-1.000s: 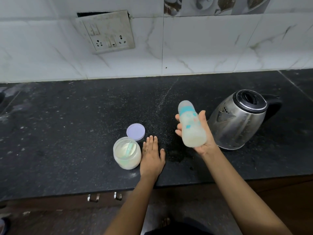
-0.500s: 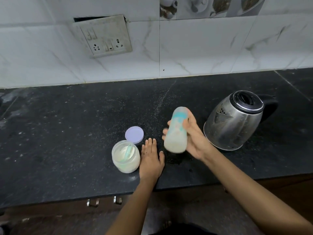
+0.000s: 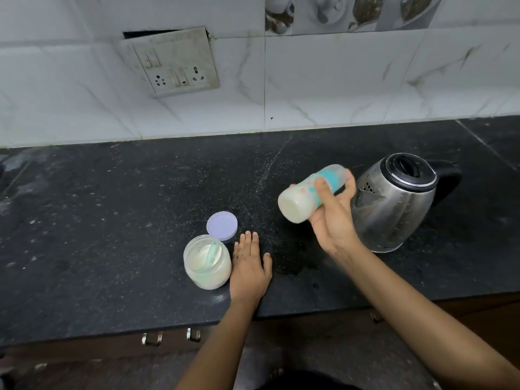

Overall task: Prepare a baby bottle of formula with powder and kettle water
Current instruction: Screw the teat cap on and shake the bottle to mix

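My right hand [image 3: 332, 218] grips a capped baby bottle [image 3: 298, 201] with a teal ring and milky liquid inside. The bottle lies tilted nearly sideways in the air, its base toward me and its cap toward the steel kettle [image 3: 394, 204] just to the right. An open jar of formula powder [image 3: 206, 263] with a pale green scoop in it stands on the black counter [image 3: 112, 220]. The jar's lilac lid [image 3: 221, 225] lies flat behind it. My left hand [image 3: 249, 268] rests flat on the counter beside the jar, fingers straight.
A white tiled wall with a switch and socket plate [image 3: 174, 63] rises behind the counter. The counter's front edge runs below my left wrist, with drawer handles [image 3: 171, 336] under it. The kettle's black handle [image 3: 447, 178] points right.
The bottle has swung from upright, through a leftward lean, to nearly sideways with its base toward me. My left hand has stayed flat by the jar.
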### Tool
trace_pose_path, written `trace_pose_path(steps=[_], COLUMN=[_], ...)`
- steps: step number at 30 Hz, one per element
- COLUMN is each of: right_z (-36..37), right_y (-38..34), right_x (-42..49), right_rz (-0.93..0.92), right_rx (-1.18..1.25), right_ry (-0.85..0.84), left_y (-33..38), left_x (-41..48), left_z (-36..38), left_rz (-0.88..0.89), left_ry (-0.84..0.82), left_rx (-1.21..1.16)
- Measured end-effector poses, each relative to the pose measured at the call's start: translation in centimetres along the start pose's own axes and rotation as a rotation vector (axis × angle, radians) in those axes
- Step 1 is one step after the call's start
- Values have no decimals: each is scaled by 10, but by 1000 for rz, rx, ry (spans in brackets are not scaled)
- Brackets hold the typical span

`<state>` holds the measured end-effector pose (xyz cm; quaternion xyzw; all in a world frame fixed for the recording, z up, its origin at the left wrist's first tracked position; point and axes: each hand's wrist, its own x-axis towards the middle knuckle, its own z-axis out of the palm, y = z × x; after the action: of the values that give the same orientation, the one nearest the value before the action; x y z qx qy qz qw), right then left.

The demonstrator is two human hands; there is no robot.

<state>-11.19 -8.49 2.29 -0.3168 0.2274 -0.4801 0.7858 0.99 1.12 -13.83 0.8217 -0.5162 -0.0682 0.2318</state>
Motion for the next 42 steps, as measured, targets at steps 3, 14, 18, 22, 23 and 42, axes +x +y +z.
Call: trace_pose_path(steps=[3, 14, 18, 22, 23, 42], right_z=[-9, -12, 1, 0, 2, -8], right_y=[12, 7, 6, 11, 10, 18], right_x=[-17, -22, -20, -28, -28, -18], right_rz=[57, -155, -262, -268, -294, -302], right_rx=[-252, -551, -283, -609, -602, -823], right_ry=[-264, -359, -20, -198, -223, -187], left_y=[-2, -1, 2, 1, 1, 2], left_x=[0, -2, -1, -2, -2, -2], left_z=[-1, -2, -3, -4, -5, -3], left_rz=[13, 29, 1, 11, 10, 9], left_ry=[-19, -17, 3, -15, -12, 20], left_rx=[-47, 6, -26, -28, -29, -18])
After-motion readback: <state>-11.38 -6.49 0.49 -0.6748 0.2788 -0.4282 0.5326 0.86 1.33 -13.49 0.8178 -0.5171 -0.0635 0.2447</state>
